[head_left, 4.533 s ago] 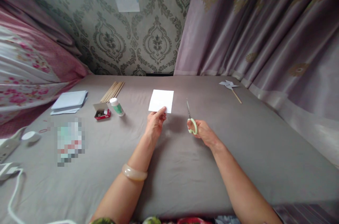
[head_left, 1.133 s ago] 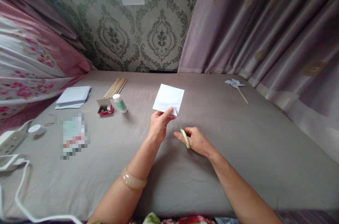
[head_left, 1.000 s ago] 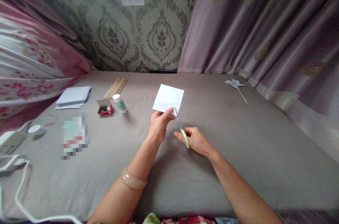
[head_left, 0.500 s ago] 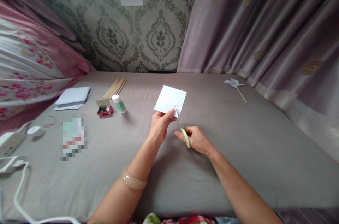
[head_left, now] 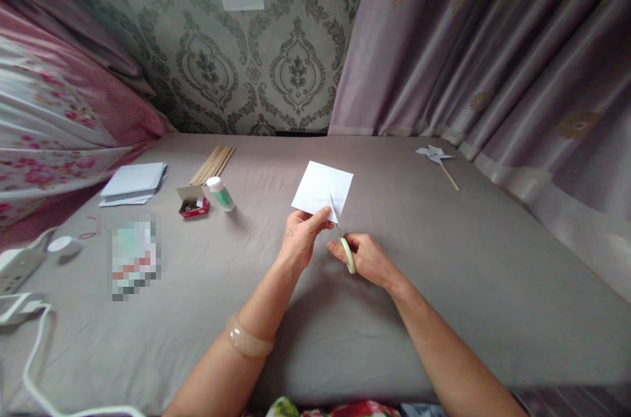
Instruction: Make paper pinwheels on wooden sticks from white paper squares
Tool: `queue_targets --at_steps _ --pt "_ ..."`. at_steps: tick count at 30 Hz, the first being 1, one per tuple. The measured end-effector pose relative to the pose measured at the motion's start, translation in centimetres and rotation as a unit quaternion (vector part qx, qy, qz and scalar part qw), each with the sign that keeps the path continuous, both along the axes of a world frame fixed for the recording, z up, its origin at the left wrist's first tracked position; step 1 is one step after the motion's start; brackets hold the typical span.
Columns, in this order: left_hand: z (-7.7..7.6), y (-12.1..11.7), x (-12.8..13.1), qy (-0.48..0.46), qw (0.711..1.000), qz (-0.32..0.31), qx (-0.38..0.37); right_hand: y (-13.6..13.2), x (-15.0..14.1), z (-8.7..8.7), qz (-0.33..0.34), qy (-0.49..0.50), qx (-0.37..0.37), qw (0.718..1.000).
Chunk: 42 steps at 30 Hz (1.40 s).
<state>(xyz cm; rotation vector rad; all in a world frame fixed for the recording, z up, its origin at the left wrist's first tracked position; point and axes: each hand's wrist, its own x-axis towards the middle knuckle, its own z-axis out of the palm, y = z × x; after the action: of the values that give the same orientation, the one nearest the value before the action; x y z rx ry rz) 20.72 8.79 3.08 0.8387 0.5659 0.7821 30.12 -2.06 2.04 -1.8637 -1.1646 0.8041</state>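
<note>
My left hand [head_left: 302,241] pinches the near corner of a white square of paper [head_left: 321,185], holding it up over the grey bed sheet [head_left: 444,272]. My right hand [head_left: 365,258] is closed round the pale green handles of a pair of scissors [head_left: 341,234]. The blades point away from me and reach into the paper from its near edge, just right of my left thumb. A pale bangle sits on my left wrist.
To the left lie a white glue bottle [head_left: 219,194], a small red box [head_left: 193,201], wooden sticks [head_left: 212,164], a stack of white paper [head_left: 134,181] and a white cable [head_left: 29,351]. A paper pinwheel [head_left: 436,158] lies far right by the curtain [head_left: 493,62].
Since 4.5 s ago the paper has been lifted off the sheet and the scissors brought to it. Over the last second the blades have moved further into the paper.
</note>
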Motion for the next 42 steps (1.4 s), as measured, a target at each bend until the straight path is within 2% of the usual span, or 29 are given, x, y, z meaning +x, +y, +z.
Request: queue_targets --at_steps 42 --pt "-0.10 0.29 0.00 0.005 1.000 0.010 -0.014 0.05 -0.11 0.01 -0.024 -0.009 -0.014 1.000"
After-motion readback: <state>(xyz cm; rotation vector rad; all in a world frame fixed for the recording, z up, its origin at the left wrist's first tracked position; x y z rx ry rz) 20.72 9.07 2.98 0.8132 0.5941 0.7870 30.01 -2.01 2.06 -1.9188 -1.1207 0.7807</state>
